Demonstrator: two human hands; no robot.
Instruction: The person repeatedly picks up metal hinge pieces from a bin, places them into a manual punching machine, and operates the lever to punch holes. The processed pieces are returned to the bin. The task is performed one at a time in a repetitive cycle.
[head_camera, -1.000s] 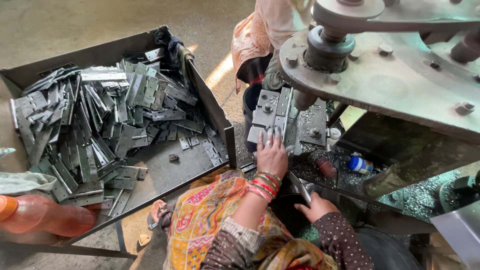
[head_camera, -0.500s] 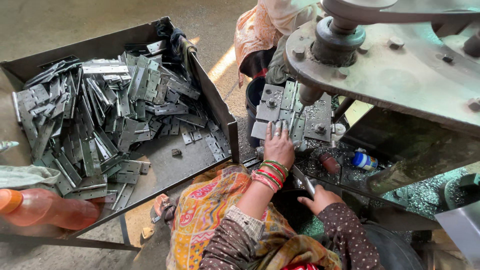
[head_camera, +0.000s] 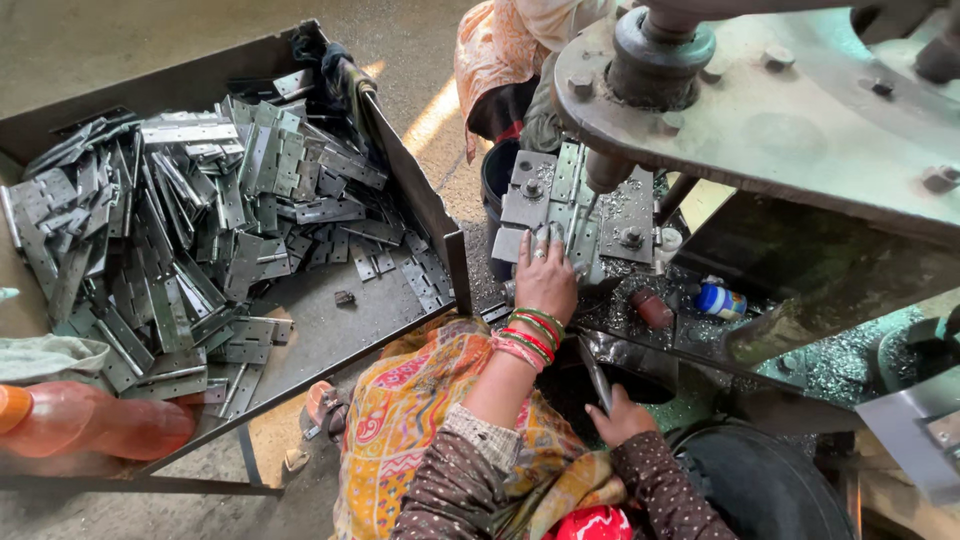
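nearest to me, low in the view, my right hand (head_camera: 622, 417) is curled around the lower end of a thin grey metal lever (head_camera: 596, 372) that rises up and to the left from it; the fingers are closed on it, though i cannot see the fingertips. the dotted brown sleeve (head_camera: 665, 490) runs off toward the near right, and a bright patterned cloth (head_camera: 420, 405) covers my lap just left of it.

a little farther, my left hand (head_camera: 545, 283) reaches forward with red and green bangles (head_camera: 530, 335) at the wrist. it lies palm down, fingers stretched and slightly spread, resting on the metal jig plate (head_camera: 575, 215) under the press; the fingertips press on a narrow grey hinge piece (head_camera: 572, 222) lying on the plate, not wrapped round it. the dark round punch (head_camera: 605, 172) stands just above and right of those fingers. metal shavings lie scattered around the plate, and a small blue and white bottle (head_camera: 720, 299) sits to the right.

to the left, well apart from the hands, a large sheet-metal tray (head_camera: 330, 330) holds a heap of grey hinges (head_camera: 190, 225). an orange plastic bottle (head_camera: 95, 425) lies at its near left corner.

farthest, the heavy grey machine arm (head_camera: 790, 110) spans the right, and another person's orange garment (head_camera: 500, 45) shows beyond the jig.
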